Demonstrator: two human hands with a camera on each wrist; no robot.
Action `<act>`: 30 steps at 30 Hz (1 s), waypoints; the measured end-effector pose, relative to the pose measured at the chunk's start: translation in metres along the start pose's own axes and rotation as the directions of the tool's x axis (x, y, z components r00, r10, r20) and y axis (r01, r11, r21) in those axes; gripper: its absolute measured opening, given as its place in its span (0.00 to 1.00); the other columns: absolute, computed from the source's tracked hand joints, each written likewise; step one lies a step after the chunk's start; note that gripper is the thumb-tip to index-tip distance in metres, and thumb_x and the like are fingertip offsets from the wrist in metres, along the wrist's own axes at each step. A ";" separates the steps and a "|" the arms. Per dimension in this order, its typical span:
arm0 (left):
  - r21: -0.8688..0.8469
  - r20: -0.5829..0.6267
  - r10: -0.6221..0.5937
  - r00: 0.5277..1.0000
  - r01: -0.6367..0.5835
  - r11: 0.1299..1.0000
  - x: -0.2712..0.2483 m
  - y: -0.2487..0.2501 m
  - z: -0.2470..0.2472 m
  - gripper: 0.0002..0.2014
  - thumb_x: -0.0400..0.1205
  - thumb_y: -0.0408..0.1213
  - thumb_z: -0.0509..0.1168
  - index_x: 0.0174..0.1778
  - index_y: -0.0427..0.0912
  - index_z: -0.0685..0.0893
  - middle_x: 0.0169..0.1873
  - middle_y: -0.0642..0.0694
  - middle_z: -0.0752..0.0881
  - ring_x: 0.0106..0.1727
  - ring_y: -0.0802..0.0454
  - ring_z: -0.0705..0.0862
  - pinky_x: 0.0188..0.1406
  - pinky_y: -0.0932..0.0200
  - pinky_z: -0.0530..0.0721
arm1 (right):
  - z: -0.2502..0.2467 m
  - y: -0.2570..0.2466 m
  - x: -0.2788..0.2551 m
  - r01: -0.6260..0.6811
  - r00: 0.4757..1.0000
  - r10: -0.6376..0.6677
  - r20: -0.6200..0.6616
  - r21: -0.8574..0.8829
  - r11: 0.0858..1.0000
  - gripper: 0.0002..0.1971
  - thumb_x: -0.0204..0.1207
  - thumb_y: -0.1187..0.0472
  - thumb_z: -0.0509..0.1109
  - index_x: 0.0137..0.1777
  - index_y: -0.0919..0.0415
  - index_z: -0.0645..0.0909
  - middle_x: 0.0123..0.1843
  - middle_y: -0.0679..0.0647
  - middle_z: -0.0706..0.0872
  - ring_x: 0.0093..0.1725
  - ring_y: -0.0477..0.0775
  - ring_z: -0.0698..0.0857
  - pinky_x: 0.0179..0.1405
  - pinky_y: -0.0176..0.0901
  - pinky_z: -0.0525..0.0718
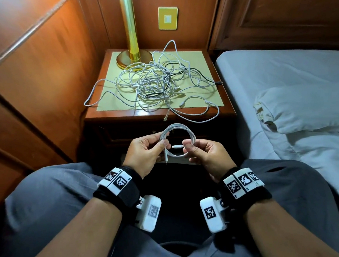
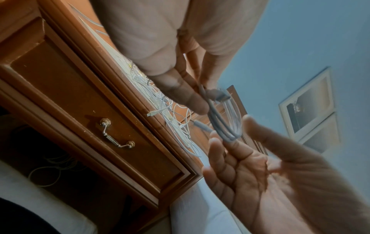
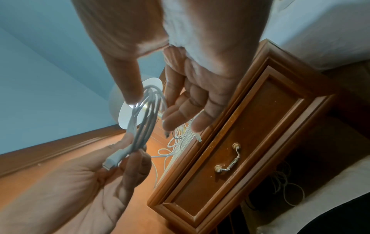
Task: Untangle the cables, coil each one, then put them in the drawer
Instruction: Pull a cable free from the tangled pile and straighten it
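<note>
A coiled white cable (image 1: 177, 141) hangs between my hands above my lap, in front of the nightstand. My left hand (image 1: 162, 143) pinches the coil's left side, where one connector (image 3: 114, 159) sticks out past the fingers. My right hand (image 1: 187, 147) pinches the right side between thumb and fingertips (image 2: 230, 142), and the other connector lies across the loop. A tangle of white and black cables (image 1: 157, 82) covers the nightstand top (image 1: 108, 80). The drawer (image 2: 90, 110) under it is shut, its metal handle (image 3: 228, 159) hanging down.
A brass lamp base (image 1: 133, 58) stands at the back of the nightstand. The bed (image 1: 282, 75) with a pillow (image 1: 305, 109) lies close on the right, wood panelling on the left. Loose cable loops (image 2: 50, 166) show in the dark space under the drawer.
</note>
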State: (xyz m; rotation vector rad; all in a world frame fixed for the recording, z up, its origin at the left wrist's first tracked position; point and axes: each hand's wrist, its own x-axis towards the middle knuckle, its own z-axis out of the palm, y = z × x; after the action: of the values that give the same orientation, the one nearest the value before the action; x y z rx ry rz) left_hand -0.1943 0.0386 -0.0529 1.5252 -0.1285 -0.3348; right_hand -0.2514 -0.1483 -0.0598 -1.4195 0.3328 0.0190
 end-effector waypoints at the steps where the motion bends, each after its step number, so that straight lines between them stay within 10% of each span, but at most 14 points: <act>1: 0.009 -0.001 0.007 1.000 -0.007 1.000 0.000 0.000 0.000 0.10 0.83 0.34 0.71 0.58 0.48 0.90 0.40 0.44 0.93 0.41 0.54 0.90 0.45 0.57 0.87 | 0.001 0.001 0.000 -0.004 1.000 0.004 -0.002 0.006 1.000 0.10 0.76 0.57 0.75 0.53 0.61 0.89 0.44 0.55 0.91 0.45 0.53 0.86 0.48 0.43 0.82; 7: 0.130 0.014 0.082 0.997 -0.083 0.988 0.002 -0.001 -0.001 0.09 0.84 0.35 0.71 0.56 0.52 0.90 0.41 0.50 0.94 0.48 0.61 0.90 0.49 0.66 0.85 | 0.003 0.002 0.001 -0.059 0.998 0.058 0.013 0.153 0.986 0.16 0.68 0.52 0.75 0.53 0.60 0.89 0.43 0.53 0.88 0.42 0.50 0.83 0.48 0.42 0.81; 12: 0.144 0.039 0.100 0.994 -0.105 0.984 0.001 -0.002 0.001 0.08 0.83 0.33 0.71 0.54 0.50 0.90 0.42 0.51 0.94 0.51 0.59 0.91 0.52 0.68 0.85 | 0.002 -0.001 0.001 -0.121 0.991 0.099 0.095 0.270 0.955 0.16 0.82 0.57 0.66 0.64 0.65 0.83 0.36 0.50 0.81 0.37 0.46 0.79 0.41 0.37 0.77; 15: 0.109 0.037 0.064 0.997 -0.068 0.992 0.001 -0.004 0.005 0.10 0.84 0.32 0.70 0.56 0.51 0.90 0.41 0.46 0.93 0.45 0.51 0.92 0.49 0.53 0.90 | 0.002 0.001 0.001 -0.083 0.992 0.066 0.109 0.167 0.982 0.15 0.80 0.63 0.72 0.66 0.63 0.84 0.36 0.49 0.81 0.38 0.47 0.80 0.45 0.41 0.81; 19: 0.152 -0.020 0.092 0.996 -0.088 0.984 0.003 -0.004 -0.001 0.07 0.84 0.35 0.70 0.54 0.51 0.90 0.39 0.46 0.93 0.42 0.58 0.90 0.48 0.62 0.86 | 0.001 0.006 0.001 -0.035 0.990 0.033 0.137 0.010 0.999 0.21 0.75 0.75 0.72 0.65 0.56 0.86 0.44 0.50 0.82 0.44 0.49 0.82 0.57 0.49 0.84; 25: 0.183 0.103 0.001 0.995 -0.020 0.983 0.003 -0.009 -0.004 0.11 0.85 0.26 0.65 0.57 0.44 0.88 0.37 0.47 0.89 0.42 0.55 0.87 0.50 0.57 0.86 | -0.003 0.001 0.000 0.056 0.990 -0.021 0.140 -0.252 0.966 0.10 0.81 0.64 0.71 0.60 0.62 0.85 0.46 0.45 0.87 0.41 0.48 0.84 0.52 0.46 0.85; 30: 0.000 0.241 -0.102 0.965 0.105 0.995 -0.001 -0.001 0.001 0.21 0.71 0.17 0.60 0.59 0.31 0.81 0.33 0.43 0.84 0.36 0.49 0.85 0.42 0.57 0.84 | -0.005 0.001 0.002 0.170 0.977 -0.094 0.189 -0.436 0.884 0.20 0.83 0.65 0.69 0.74 0.63 0.79 0.73 0.47 0.81 0.72 0.38 0.78 0.75 0.32 0.72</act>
State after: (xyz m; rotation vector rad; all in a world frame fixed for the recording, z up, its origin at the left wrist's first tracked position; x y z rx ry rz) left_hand -0.1959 0.0375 -0.0534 1.4776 -0.2385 -0.6035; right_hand -0.2512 -0.1534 -0.0620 -1.8885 0.0937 0.1061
